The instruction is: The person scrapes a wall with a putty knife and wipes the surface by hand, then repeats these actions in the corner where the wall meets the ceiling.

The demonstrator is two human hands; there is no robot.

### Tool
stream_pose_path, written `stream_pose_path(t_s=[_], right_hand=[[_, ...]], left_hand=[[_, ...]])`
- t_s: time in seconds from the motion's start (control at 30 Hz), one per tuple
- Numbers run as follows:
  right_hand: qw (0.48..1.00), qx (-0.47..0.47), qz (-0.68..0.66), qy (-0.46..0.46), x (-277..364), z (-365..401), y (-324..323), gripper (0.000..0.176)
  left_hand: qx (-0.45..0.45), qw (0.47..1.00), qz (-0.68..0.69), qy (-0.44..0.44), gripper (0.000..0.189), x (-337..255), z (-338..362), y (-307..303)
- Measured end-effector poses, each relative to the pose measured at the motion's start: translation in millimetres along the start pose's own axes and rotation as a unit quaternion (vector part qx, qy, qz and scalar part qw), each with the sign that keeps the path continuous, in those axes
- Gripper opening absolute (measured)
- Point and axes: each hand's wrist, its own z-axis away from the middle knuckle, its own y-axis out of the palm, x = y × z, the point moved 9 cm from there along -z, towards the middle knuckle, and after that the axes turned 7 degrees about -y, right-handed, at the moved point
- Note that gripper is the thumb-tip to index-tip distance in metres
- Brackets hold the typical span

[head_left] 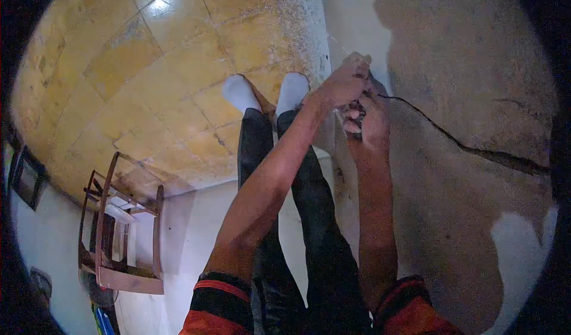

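My left hand (346,86) is closed, with its fingertips close to the wall and right above my other hand. Just below it, my right hand (375,124) has its fingers curled round a small dark, partly shiny object (358,112). I cannot tell what this object is, as the fingers cover most of it. Whatever the left fingers pinch is hidden too. From beside the hands a thin dark line (437,127) runs across the wall to the right, growing thicker towards its far end.
A rough plastered wall (440,198) fills the right side, with my shadow on it. White-socked feet (241,92) stand on worn yellow floor tiles (178,97). Wooden chair-like furniture (131,280) stands at the lower left, against a pale wall (196,234).
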Motion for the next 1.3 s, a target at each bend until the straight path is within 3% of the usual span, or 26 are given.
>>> stream_pose_path(t_s=[0.1,0.3,0.37,0.5,0.6,0.7,0.8,0.9,1.0,1.1,1.2,1.3], right_hand=[[1.000,-0.009,0.000,0.012,-2.0,1.0,-6.3,0.011],[0.999,0.029,-0.033,0.026,-1.5,-0.3,-4.2,0.014],[0.999,0.030,-0.019,0.004,-3.6,-6.5,0.3,0.015],[0.999,0.028,-0.026,0.020,-9.3,-12.1,-10.4,0.017],[0.998,0.033,0.044,-0.017,-4.1,-12.8,-9.5,0.020],[0.998,0.023,0.057,-0.030,9.8,16.8,-8.9,0.023],[0.997,0.028,0.054,-0.047,29.5,41.4,-2.7,0.025],[0.998,0.038,0.042,-0.039,23.3,28.0,-4.7,0.025],[0.998,0.014,0.065,-0.021,29.2,37.0,1.7,0.023],[0.997,0.009,0.067,-0.020,25.7,42.3,3.2,0.022],[0.998,-0.018,0.050,-0.025,27.5,48.9,14.4,0.021],[0.997,-0.023,0.066,-0.011,33.5,54.5,2.1,0.020]], left_hand=[[0.024,0.992,0.036,-0.120,0.025,4.5,1.7,-1.2],[-0.001,0.999,0.030,-0.031,0.034,-5.5,0.7,-1.4],[0.019,0.996,0.017,-0.088,0.034,3.2,1.9,4.4],[-0.017,0.997,0.047,-0.053,0.032,-3.2,-0.1,0.4],[0.061,0.965,0.108,-0.232,0.029,-4.8,22.9,3.0],[0.011,0.982,0.164,-0.090,0.029,-12.4,22.7,7.3],[-0.045,0.990,0.054,-0.123,0.028,-33.3,42.6,8.5],[0.008,0.972,0.123,-0.202,0.033,-24.3,34.6,5.2],[-0.019,0.995,-0.094,-0.015,0.036,-52.8,29.0,4.1],[-0.083,0.991,0.098,-0.038,0.040,-40.6,31.7,-6.2],[0.017,0.998,-0.008,-0.065,0.045,-45.4,24.4,3.4],[0.005,0.997,0.032,-0.075,0.048,-40.1,27.5,5.6]])
